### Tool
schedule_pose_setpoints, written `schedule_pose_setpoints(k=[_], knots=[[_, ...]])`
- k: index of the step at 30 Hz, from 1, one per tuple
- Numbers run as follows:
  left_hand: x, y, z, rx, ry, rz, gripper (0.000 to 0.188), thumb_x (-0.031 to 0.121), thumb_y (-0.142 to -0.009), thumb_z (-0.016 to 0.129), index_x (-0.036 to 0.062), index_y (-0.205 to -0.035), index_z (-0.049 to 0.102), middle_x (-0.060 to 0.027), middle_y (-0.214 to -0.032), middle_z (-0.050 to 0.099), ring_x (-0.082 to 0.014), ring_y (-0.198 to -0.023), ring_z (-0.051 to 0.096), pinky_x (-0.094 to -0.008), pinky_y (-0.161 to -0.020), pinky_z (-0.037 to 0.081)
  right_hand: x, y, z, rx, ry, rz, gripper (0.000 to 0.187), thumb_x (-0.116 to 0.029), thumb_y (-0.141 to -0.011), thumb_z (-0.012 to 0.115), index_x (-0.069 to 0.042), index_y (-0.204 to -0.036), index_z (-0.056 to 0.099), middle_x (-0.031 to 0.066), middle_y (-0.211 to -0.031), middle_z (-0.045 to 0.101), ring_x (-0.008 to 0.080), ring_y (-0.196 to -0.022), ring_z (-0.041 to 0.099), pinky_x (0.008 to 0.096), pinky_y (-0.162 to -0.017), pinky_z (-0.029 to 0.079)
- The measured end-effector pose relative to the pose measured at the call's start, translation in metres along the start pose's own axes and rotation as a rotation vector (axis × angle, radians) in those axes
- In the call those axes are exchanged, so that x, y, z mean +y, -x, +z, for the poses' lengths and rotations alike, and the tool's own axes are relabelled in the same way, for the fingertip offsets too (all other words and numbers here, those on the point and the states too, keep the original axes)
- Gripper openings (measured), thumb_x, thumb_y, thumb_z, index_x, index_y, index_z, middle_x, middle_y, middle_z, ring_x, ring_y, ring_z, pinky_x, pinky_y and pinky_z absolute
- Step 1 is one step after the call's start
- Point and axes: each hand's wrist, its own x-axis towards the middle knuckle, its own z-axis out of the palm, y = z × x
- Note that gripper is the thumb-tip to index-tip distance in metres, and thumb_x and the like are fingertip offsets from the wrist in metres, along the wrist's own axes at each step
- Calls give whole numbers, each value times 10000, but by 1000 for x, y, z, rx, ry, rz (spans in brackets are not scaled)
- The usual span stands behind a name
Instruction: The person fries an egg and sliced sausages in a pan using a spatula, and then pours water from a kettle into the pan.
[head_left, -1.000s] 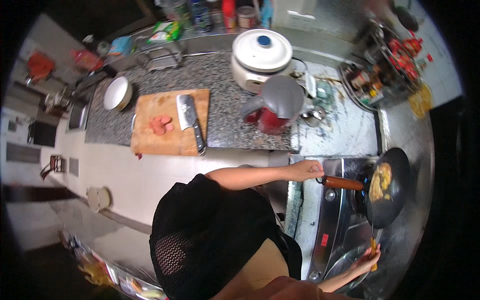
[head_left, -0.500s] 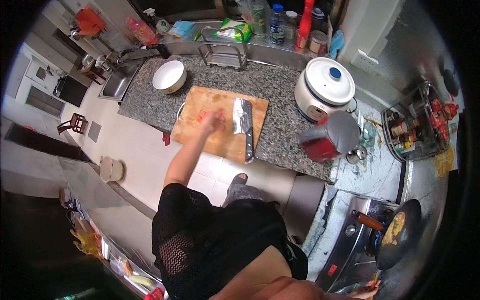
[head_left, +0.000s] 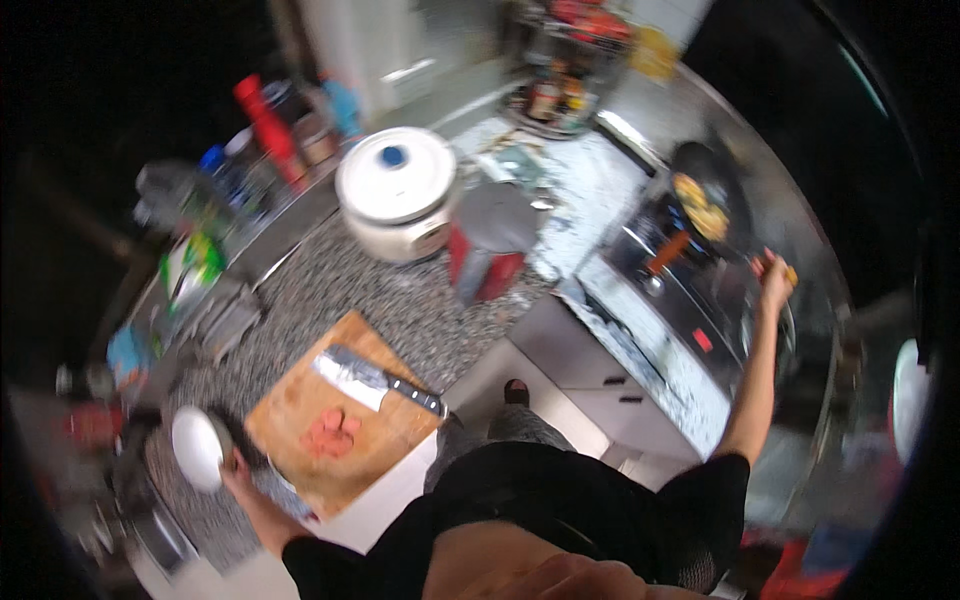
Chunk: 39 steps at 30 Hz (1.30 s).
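My left hand [head_left: 236, 474] grips the near rim of a white bowl [head_left: 196, 450] beside the cutting board; blur hides whether the bowl is lifted off the counter. The wooden cutting board [head_left: 380, 455] carries sliced pink-red pieces [head_left: 332, 432] and a cleaver [head_left: 350, 378] with a black handle. Over at the stove, my right hand [head_left: 772, 282] is closed around a utensil handle with a yellowish end [head_left: 791, 276]; its working end cannot be made out. Near that hand, a dark wok [head_left: 735, 190] holds yellow-brown food [head_left: 702, 212], its wooden handle [head_left: 668, 253] pointing toward me.
A white rice cooker [head_left: 400, 195] and a red-and-grey jug [head_left: 490, 240] stand on the granite counter between board and stove [head_left: 690, 310]. A seasoning rack [head_left: 560, 85] fills the corner. Bottles, including a red one [head_left: 268, 130], line the back ledge.
My view has swung right toward the stove. My left hand has left the sliced pieces on the board and taken hold of the bowl. My right hand still holds the handle by the wok.
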Motion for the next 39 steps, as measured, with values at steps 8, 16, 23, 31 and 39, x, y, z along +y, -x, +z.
schedule_pose_setpoints(k=[8,16,23,31,39], knots=[[-28,57,98,222,186,-166,390,146,-855,404,-141,-1118,386,-222,-1106,469,-330,-1035,463,-359,-869,469,-56,30,60,-242,482,-323,208,-191,-853,472,-36,-852,611,37,-722,621,120,-557,567,240,-523,453],[12,199,218,-217,-19,-101,512,92,-774,526,-145,-1178,321,-250,-1164,434,-347,-1091,431,-380,-982,371,-43,-15,34,-285,743,-375,207,-210,-822,501,-36,-847,612,92,-629,596,158,-556,596,284,-548,455],[-56,338,388,-462,-96,-169,531,51,-748,521,-67,-1227,325,-244,-1204,418,-352,-1087,460,-440,-951,400,-84,-74,-35,-204,422,-30,281,-235,-816,499,19,-741,592,66,-611,590,114,-480,553,233,-474,461],[-151,493,528,-618,-307,-271,512,80,-716,552,-29,-1187,382,-146,-1154,477,-272,-1036,507,-422,-861,464,-14,-85,-25,-216,-68,65,331,-311,-859,510,0,-755,559,123,-742,617,132,-452,559,241,-422,481],[-218,575,615,-763,-452,-472,467,75,-708,535,-59,-1135,398,-167,-1081,510,-291,-922,566,-403,-729,530,67,-53,8,-94,-492,17,197,-145,-877,451,14,-793,532,167,-971,583,151,-565,581,235,-500,489]])
